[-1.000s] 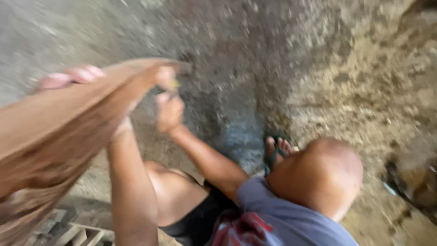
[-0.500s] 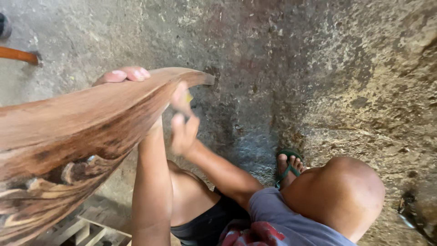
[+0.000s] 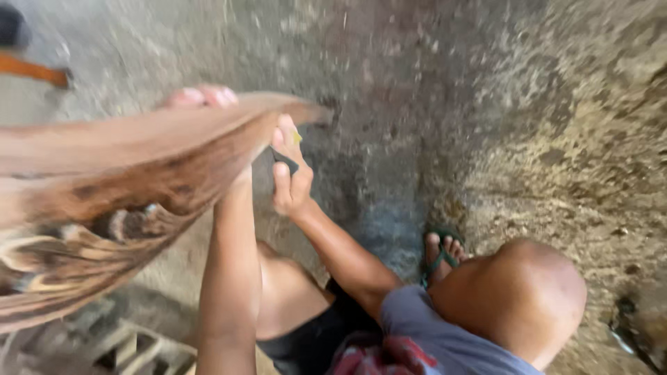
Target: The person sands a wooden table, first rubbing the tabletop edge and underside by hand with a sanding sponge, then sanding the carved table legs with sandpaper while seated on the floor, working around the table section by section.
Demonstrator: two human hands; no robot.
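A long curved piece of reddish-brown carved wood [image 3: 125, 180] stretches from the left edge to a thin tip near the middle. My left hand [image 3: 201, 96] grips it from behind, with only the fingertips showing over its top edge. Under the tip, my right hand [image 3: 292, 184] is closed on a small dark pad with a yellow spot [image 3: 285, 161], which is pressed to the wood's lower edge. Both arms run down to a grey-shirted shoulder and a bare head at the lower right.
Rough grey concrete floor [image 3: 417, 104] lies below, turning sandy at the right. A foot in a green flip-flop [image 3: 441, 253] rests on it. An orange handle [image 3: 31, 69] lies at the upper left, pale wooden slats [image 3: 132, 344] at the bottom left, and a dark object [image 3: 632, 326] by the right edge.
The view has shifted, so the wood and both hands sit further right. My right hand has risen from below the tip to the wood's lower edge. The orange handle has come into view.
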